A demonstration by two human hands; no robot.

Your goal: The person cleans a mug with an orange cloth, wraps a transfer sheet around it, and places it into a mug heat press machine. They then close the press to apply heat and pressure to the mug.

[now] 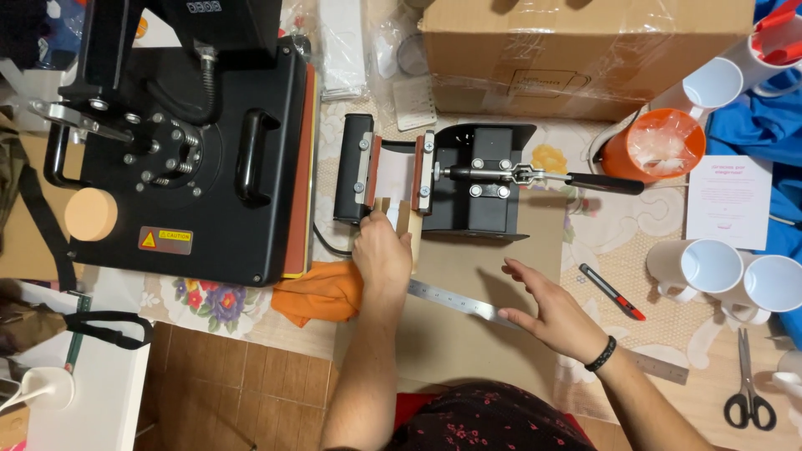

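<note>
Below, the floor shows as brown tile (pixel 251 376), and above it a table (pixel 735 351) carries a floral cloth and a sheet of brown cardboard (pixel 468 342) laid under the work. On the left stands a large black flat heat press (pixel 200 142); an orange cloth (pixel 322 292) lies at its near edge. At the middle sits a smaller black mug press (pixel 434 175) with a lever handle (pixel 601 182) pointing right. A cardboard box (pixel 585 50) wrapped in clear film stands at the back. To the right are white mugs (pixel 702 266), an orange cup (pixel 652 146), a printed card (pixel 728 200), a utility knife (pixel 614 292) and scissors (pixel 748 384). The left hand (pixel 380 250) is closed around the lower end of a white mug (pixel 393 179) that sits in the clamp band of the mug press, fingers curled on it. The right hand (pixel 551 313) lies open and flat, fingers spread, resting on a steel ruler (pixel 468 302) that runs slantwise across the cardboard; it grasps nothing. A dark band circles the right wrist.
</note>
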